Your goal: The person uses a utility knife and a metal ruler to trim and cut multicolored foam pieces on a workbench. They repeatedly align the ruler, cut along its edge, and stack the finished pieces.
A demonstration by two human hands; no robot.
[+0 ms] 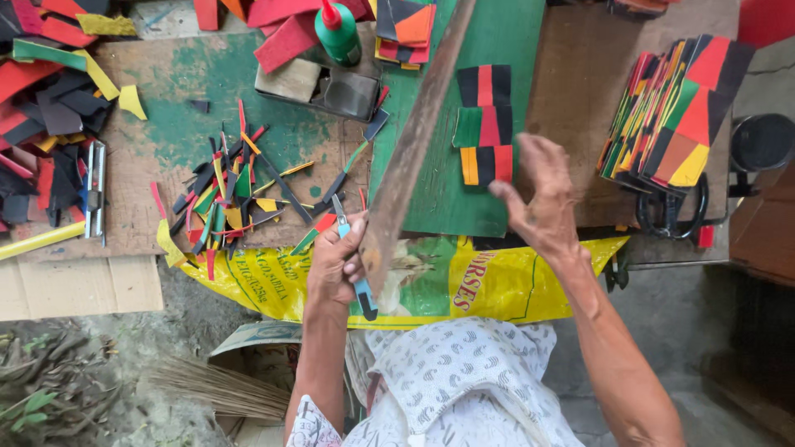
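My left hand [338,261] grips the near end of a long wooden straightedge [414,141] together with a light blue utility knife [354,261]. The straightedge lies slanted across the green cutting board [447,199], running up toward the top of the view. My right hand [538,194] hovers with fingers apart at the board's right edge, its fingertips next to a striped patchwork piece [486,164] of yellow, black and red. Two more striped pieces [484,103] lie just above it on the board.
A pile of thin coloured offcuts [232,186] lies left of the straightedge. A fanned stack of patchwork pieces [675,112] sits right. A green glue bottle [338,33] stands at the top. Scraps [50,108] heap at far left, a yellow sack [497,285] below.
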